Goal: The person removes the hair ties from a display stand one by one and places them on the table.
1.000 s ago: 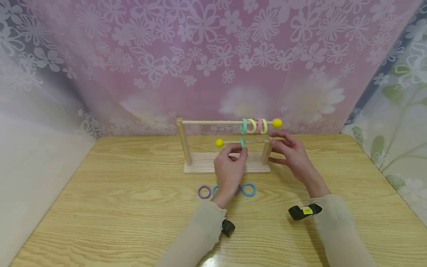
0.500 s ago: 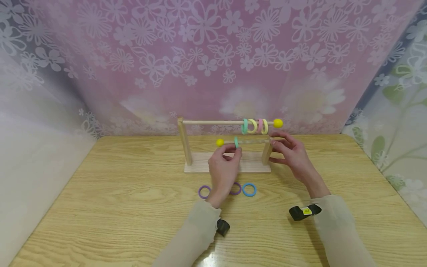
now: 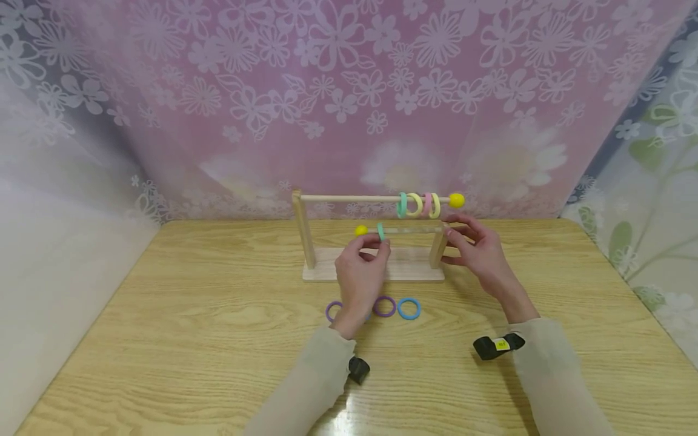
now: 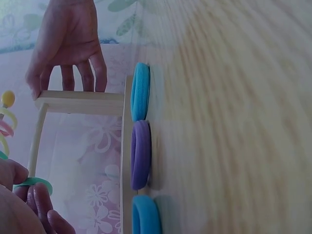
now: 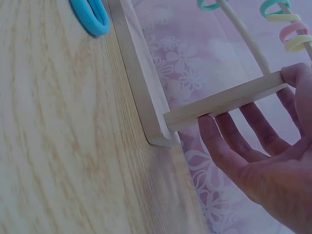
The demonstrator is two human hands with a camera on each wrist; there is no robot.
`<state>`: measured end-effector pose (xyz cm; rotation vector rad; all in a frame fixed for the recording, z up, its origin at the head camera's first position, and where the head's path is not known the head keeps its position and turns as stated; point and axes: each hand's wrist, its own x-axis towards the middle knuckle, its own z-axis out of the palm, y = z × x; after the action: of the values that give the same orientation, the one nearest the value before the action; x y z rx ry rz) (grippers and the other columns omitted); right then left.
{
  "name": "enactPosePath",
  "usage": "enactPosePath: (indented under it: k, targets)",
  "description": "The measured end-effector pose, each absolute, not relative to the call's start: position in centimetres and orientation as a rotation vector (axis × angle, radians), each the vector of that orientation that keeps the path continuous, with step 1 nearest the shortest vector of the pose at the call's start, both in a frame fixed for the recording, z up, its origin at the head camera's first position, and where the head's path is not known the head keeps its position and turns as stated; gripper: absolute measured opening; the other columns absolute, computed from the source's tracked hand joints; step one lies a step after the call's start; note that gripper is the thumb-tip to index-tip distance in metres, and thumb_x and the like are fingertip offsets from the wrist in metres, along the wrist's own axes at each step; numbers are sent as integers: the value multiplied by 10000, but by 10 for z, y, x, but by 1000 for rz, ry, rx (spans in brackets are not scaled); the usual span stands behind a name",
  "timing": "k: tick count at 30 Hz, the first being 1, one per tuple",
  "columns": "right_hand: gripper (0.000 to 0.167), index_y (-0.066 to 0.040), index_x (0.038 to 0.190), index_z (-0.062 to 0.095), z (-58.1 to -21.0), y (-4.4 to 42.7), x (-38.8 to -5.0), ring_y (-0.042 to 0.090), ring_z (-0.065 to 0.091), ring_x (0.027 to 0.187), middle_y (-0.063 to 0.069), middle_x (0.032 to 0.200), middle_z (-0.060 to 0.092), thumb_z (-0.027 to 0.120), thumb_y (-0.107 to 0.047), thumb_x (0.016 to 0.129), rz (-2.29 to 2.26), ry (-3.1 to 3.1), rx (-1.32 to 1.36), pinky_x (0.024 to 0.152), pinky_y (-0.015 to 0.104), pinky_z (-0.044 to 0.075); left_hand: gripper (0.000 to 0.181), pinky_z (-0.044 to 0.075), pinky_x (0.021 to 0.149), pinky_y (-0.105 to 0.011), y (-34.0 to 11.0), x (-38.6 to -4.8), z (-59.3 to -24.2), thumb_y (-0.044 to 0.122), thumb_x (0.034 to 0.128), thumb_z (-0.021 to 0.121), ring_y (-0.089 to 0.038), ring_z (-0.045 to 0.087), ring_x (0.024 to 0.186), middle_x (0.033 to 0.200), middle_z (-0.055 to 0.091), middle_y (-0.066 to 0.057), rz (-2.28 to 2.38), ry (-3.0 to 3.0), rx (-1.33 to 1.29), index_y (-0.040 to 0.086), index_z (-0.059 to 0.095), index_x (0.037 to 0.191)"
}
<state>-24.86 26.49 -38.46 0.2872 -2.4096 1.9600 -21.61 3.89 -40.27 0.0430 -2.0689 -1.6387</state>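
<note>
My left hand pinches a green hair tie between thumb and fingers. The tie is around the lower rod of a wooden rack, close to the yellow ball at the rod's left end. My right hand holds the rack's right post near its top, thumb at the upper end, other fingers on the outer side. On the upper rod hang a green, a pink and two yellow hair ties. In the left wrist view, fingers partly cover the pinched tie.
In front of the rack, on the wooden table, lie purple and blue hair ties in a row; my left wrist partly hides some. A yellow ball caps the upper rod. A flowered curtain hangs behind.
My left hand has slid the green hair tie leftward along the lower rod, towards the yellow ball. The right hand has stayed on the post.
</note>
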Motion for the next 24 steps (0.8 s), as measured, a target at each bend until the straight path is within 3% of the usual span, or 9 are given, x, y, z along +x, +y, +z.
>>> enactPosePath:
  k: [9, 24]
  targets:
    - [334, -190, 1348, 561, -383, 267, -250, 80, 683, 977, -40, 1154, 608, 605, -295, 1033, 2106, -2375, 248, 771, 360, 633, 120, 515, 577, -226, 35, -215, -403, 226, 898, 762, -55, 617, 621, 881, 768, 32, -1610, -2074, 56, 138, 791, 974]
    - [368, -199, 1388, 540, -382, 269, -251, 67, 690, 973, -75, 1138, 615, 597, -299, 1039, 2105, -2407, 201, 783, 367, 633, 127, 515, 592, -239, 28, -214, -402, 253, 901, 768, -93, 624, 631, 885, 763, 31, -1618, -2054, 70, 141, 787, 958]
